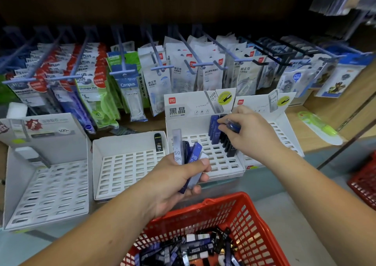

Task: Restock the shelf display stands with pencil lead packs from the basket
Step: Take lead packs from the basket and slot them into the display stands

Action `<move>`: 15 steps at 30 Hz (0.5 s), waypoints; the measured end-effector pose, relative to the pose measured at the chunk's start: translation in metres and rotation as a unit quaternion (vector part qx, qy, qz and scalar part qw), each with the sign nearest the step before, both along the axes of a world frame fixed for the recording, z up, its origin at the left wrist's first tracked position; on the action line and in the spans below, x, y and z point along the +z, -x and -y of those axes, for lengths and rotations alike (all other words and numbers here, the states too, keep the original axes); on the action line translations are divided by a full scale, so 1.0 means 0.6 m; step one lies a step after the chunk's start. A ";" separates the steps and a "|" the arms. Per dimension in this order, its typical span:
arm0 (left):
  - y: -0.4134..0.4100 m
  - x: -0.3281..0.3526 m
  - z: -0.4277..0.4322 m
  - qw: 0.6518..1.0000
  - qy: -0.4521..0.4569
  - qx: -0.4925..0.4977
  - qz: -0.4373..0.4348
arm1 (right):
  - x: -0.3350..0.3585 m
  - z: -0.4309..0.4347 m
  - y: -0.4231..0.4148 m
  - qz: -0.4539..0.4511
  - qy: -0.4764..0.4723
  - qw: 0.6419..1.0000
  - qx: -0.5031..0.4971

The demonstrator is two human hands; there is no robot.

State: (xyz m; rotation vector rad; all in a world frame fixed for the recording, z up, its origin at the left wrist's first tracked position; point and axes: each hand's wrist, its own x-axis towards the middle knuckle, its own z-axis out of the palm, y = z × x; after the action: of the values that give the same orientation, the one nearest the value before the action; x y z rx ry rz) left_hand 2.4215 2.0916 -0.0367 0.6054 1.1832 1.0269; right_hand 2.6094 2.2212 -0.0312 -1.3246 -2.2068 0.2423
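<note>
Over white display stand (221, 170): right hand (247, 130) pinches blue lead pack (233, 125); left hand (175, 181) grips bundle of packs (190, 160) above red basket (240, 210).

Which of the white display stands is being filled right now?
The third stand from the left: the right hand holds a blue pack over it, and only it shows rows of packs.

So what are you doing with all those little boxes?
A person is filling a white display stand with pencil lead packs. The right hand pinches one blue pack over the back rows, beside packs already standing in slots. The left hand grips a small bunch of packs, ready to go in. The red basket below holds many more. The stand to the left shows just one dark pack.
</note>
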 end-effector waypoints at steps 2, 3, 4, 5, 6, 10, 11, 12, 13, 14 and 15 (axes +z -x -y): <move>0.000 -0.001 -0.002 1.000 -0.009 -0.003 -0.007 | 0.022 0.016 0.008 -0.080 0.064 0.994 0.046; 0.000 -0.001 -0.002 1.000 -0.015 -0.006 -0.011 | 0.036 0.029 0.015 -0.116 0.133 0.981 0.079; -0.001 -0.001 -0.002 1.000 -0.023 -0.011 -0.013 | 0.044 0.041 0.023 -0.135 0.196 0.965 0.109; -0.001 -0.001 -0.002 0.999 -0.032 -0.016 -0.011 | 0.050 0.052 0.031 -0.137 0.232 0.954 0.130; -0.002 0.000 -0.002 0.999 -0.041 -0.022 -0.006 | 0.051 0.060 0.036 -0.129 0.242 0.952 0.139; 0.000 -0.002 -0.002 0.998 -0.050 -0.035 -0.009 | 0.054 0.071 0.036 -0.204 0.314 0.919 0.122; 0.001 -0.003 -0.002 0.998 -0.050 -0.043 -0.018 | 0.054 0.067 0.031 -0.231 0.337 0.906 0.106; 0.003 -0.005 -0.002 0.997 -0.049 -0.052 -0.028 | 0.055 0.062 0.026 -0.255 0.350 0.897 0.090; 0.005 -0.007 -0.002 0.996 -0.046 -0.061 -0.036 | 0.056 0.058 0.021 -0.278 0.350 0.892 0.073; 0.007 -0.009 -0.002 0.996 -0.041 -0.068 -0.042 | 0.055 0.052 0.016 -0.298 0.341 0.890 0.057; 0.008 -0.011 -0.003 0.996 -0.033 -0.073 -0.047 | 0.053 0.048 0.011 -0.315 0.324 0.891 0.039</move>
State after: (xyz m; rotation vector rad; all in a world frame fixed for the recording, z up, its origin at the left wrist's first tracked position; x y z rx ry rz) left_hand 2.4165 2.0934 -0.0435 0.7880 1.1720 0.9256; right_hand 2.6026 2.1923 0.0009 -1.2167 -1.6536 1.3337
